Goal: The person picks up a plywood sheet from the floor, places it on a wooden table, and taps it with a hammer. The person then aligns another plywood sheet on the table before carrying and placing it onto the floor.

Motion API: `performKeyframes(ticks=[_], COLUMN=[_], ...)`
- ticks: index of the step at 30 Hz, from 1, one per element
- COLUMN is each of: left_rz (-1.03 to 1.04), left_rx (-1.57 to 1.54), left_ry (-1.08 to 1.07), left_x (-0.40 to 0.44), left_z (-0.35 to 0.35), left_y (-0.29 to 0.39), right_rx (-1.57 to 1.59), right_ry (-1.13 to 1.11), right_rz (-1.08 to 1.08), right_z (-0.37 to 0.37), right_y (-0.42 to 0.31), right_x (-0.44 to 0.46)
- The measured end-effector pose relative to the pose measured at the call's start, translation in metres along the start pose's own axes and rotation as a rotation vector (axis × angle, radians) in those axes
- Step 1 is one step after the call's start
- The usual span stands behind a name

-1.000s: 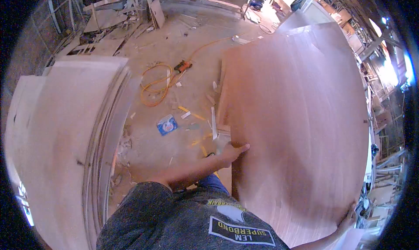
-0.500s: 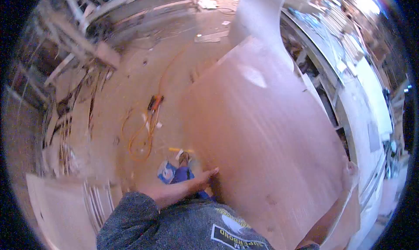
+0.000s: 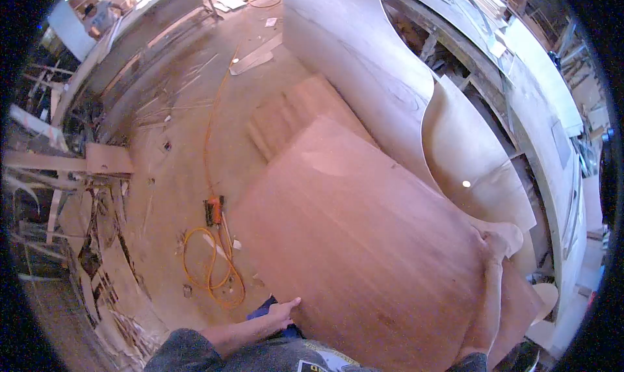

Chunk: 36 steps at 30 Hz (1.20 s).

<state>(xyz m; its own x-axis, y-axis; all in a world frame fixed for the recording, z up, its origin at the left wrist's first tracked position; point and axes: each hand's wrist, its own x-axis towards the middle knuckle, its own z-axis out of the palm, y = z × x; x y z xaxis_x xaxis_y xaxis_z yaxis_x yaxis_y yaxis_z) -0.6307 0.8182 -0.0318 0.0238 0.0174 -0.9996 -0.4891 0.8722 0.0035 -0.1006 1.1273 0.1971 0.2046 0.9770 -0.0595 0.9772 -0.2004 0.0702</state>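
Note:
A large, thin reddish-brown plywood sheet [image 3: 364,242] slants across the space in front of my body. My left hand [image 3: 284,312] grips its left edge, thumb on the upper face and the other fingers partly hidden. On the opposite edge my right hand [image 3: 495,243] is closed round the sheet, its fingers mostly out of sight. Beyond it stands a pale, wavy-edged curved panel [image 3: 351,60], close to the sheet's right side. A brown board [image 3: 312,105] shows past the sheet's far end.
An orange cord [image 3: 211,284] with a black-and-orange tool or connector [image 3: 214,211] lies on the floor at left. Scrap wood [image 3: 110,261] is piled farther left. A long workbench [image 3: 520,105] runs along the right. Another person [image 3: 101,16] is at the far left.
My view has moved forward and turned. The curved panel and bench now appear nearer, and the brown board has come into sight. Both hands keep hold of the plywood sheet.

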Motion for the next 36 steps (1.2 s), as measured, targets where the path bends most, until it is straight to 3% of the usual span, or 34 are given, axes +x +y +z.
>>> performKeyframes(ticks=[2,4,7,9,13,15,17,18,21,22,24,26,27,28,29,30,31,33,36], left_rz=[-0.006,0.138,0.288,0.126,0.216,0.748,0.65,0.303,0.513,0.623,0.835,1.036,1.033,1.025,0.879,0.81,0.729,0.501,0.477], left_rx=[-0.116,0.035,0.213,0.057,0.009,0.806,0.739,0.267,-0.032,-0.029,0.274,0.865,1.1,1.335,1.707,1.438,1.172,1.621,1.877], left_ry=[-0.133,-0.125,-0.099,0.12,0.03,-0.09,-0.085,-0.015,0.028,0.117,0.221,0.206,0.192,0.175,0.157,0.023,-0.1,0.154,0.02], left_x=[0.063,0.004,0.0,-0.009,0.022,-0.026,-0.049,-0.041,0.069,0.077,0.06,0.003,0.018,0.043,0.063,0.045,0.027,0.059,0.094], left_z=[-0.039,-0.022,-0.019,-0.005,-0.02,-0.02,0.003,0.02,-0.021,-0.026,-0.03,-0.026,-0.04,-0.062,-0.076,-0.083,-0.09,-0.111,-0.125], left_y=[-0.004,0.047,0.107,0.158,0.25,0.301,0.364,0.385,0.436,0.436,0.403,0.339,0.307,0.271,0.243,0.211,0.181,0.14,0.123], right_rx=[-0.02,-0.062,0.01,0.028,0.078,0.188,0.172,0.1,-0.059,-0.1,-0.078,0.042,0.181,0.313,0.42,0.72,0.903,1.21,1.33], right_ry=[0.001,-0.05,-0.02,-0.055,-0.067,-0.106,-0.163,-0.195,-0.273,-0.296,-0.152,-0.118,-0.113,-0.245,-0.141,-0.346,-0.349,-0.278,-0.062], right_rz=[0.003,0.029,-0.039,0.03,0.11,0.124,0.185,0.238,0.257,0.246,0.113,0.066,0.195,0.179,0.141,0.454,0.593,0.769,0.699], right_z=[0.023,0.035,0.058,0.059,0.041,0.049,0.049,0.047,0.048,0.057,0.109,0.137,0.166,0.194,0.214,0.192,0.165,0.081,-0.096], right_y=[-0.017,-0.041,-0.053,-0.073,-0.123,-0.131,-0.143,-0.153,-0.156,-0.152,-0.121,-0.1,-0.087,-0.064,-0.056,-0.066,-0.075,-0.089,-0.079], right_x=[0.02,0.046,0.086,0.106,0.151,0.182,0.202,0.205,0.182,0.168,0.112,0.025,-0.029,-0.081,-0.14,-0.187,-0.224,-0.265,-0.274])
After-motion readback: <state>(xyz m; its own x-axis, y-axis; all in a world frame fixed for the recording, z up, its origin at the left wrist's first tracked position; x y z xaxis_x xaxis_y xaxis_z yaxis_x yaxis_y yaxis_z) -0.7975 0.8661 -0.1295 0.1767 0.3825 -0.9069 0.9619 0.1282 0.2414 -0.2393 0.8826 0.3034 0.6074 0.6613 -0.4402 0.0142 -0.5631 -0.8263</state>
